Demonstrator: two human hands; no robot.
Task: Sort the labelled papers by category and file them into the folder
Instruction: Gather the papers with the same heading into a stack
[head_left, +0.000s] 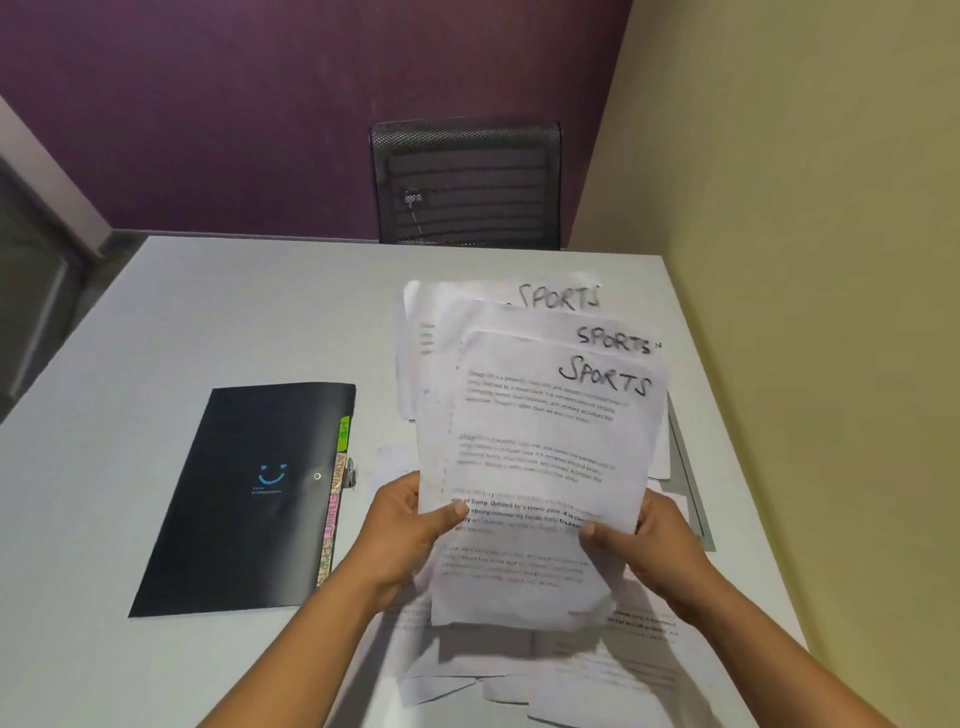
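Note:
Both hands hold up a fanned stack of printed papers (540, 447), each marked SPORTS by hand at its top right. My left hand (405, 525) grips the stack's left edge, thumb on the top sheet. At the right edge, my right hand (649, 540) grips it the same way. A closed black folder (244, 499) with a blue smile logo lies on the table to the left, with coloured index tabs (332, 509) showing along its right side. More papers (597, 660) lie loose on the table under the held stack.
The white table (208, 312) runs to a yellow wall on the right. A black mesh chair (467, 182) stands behind the far edge, against a purple wall. Another sheet pile (410, 338) lies flat behind the held stack.

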